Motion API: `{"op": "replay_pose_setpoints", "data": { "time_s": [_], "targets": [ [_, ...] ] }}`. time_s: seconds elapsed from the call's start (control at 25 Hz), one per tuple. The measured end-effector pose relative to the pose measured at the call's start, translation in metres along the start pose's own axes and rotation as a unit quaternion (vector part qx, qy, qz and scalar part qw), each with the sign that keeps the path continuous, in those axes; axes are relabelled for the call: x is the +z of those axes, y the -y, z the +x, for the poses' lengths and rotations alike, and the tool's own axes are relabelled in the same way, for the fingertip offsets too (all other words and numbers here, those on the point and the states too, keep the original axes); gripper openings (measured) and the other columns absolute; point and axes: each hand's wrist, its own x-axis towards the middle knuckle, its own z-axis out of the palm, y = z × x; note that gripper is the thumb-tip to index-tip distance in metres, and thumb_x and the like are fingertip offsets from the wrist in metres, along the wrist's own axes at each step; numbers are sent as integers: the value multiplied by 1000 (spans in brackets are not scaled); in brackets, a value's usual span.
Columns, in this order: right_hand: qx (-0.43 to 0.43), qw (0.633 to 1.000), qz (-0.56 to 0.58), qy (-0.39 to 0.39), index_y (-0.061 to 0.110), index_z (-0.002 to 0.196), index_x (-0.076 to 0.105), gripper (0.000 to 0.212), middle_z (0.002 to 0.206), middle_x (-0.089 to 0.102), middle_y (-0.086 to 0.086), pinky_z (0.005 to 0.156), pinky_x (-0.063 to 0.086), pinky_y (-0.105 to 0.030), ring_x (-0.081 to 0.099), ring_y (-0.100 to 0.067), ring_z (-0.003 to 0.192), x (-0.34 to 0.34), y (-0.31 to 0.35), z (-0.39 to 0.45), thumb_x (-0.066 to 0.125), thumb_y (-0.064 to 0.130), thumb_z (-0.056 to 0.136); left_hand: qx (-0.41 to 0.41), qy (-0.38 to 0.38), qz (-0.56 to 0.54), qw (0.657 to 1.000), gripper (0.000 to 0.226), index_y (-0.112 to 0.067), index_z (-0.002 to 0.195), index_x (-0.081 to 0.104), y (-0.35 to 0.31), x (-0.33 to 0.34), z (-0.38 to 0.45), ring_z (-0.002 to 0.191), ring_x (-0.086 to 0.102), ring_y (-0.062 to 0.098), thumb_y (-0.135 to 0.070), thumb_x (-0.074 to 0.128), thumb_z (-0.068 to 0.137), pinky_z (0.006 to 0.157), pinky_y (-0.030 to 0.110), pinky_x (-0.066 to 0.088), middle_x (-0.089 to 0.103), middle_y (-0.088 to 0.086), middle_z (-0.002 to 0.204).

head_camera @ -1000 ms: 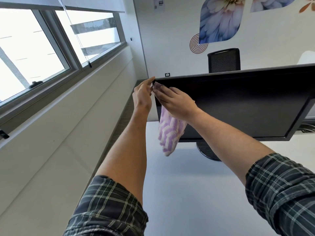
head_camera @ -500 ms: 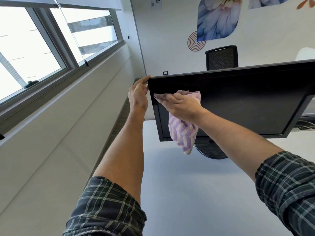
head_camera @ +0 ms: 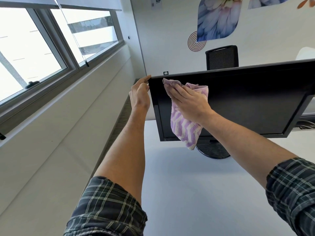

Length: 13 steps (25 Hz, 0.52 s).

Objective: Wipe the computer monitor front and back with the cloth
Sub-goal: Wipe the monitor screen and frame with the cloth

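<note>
left hand [head_camera: 139, 96] grips monitor [head_camera: 247, 103] corner | right hand [head_camera: 189, 103] flat, presses cloth [head_camera: 184, 128] onscreen

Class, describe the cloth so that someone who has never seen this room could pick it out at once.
Find the black monitor standing on the white desk beside the window wall. At its upper left corner, the right hand presses a cloth flat against the screen, the rest hanging down. It is the only soft, patterned thing there: lilac with cream zigzag stripes.

Bright daylight floods in from the overexposed windows [head_camera: 39, 48]; sharp focus, with wide-angle bending toward the edges.
</note>
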Motion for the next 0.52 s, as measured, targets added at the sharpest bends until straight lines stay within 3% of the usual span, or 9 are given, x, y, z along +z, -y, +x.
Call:
{"op": "replay_pose_setpoints", "data": {
  "time_s": [0.16,0.28,0.4,0.52],
  "targets": [
    [-52,997,17,60,4,161,2,74,170,2,-9,127,11,-40,1,-23,157,-2,8,14,37,4,95,3,-12,16,1000,44,-52,79,76,-3,3,-3,108,67,23,-24,46,64,104,50,50,77,-6,105],
    [-81,996,-9,47,4,161,6,69,169,7,-8,128,6,-37,6,-21,156,2,4,21,37,8,99,11,-15,36,999,45,-54,80,74,-7,5,-9,112,66,22,-23,45,65,104,50,50,77,-8,108],
    [-18,999,-28,0,4,160,12,61,168,16,-7,127,9,-36,14,-21,156,7,7,12,29,10,102,14,-22,48,999,48,-47,95,77,-9,7,-15,111,67,19,-22,46,67,102,49,51,76,-10,109],
    [-22,999,-25,18,1,160,9,60,169,11,-9,128,8,-37,8,-22,156,4,14,8,23,8,102,7,-32,58,998,55,-31,114,77,-12,6,-21,110,66,17,-24,46,69,101,45,52,76,-10,109]
  ]
}}
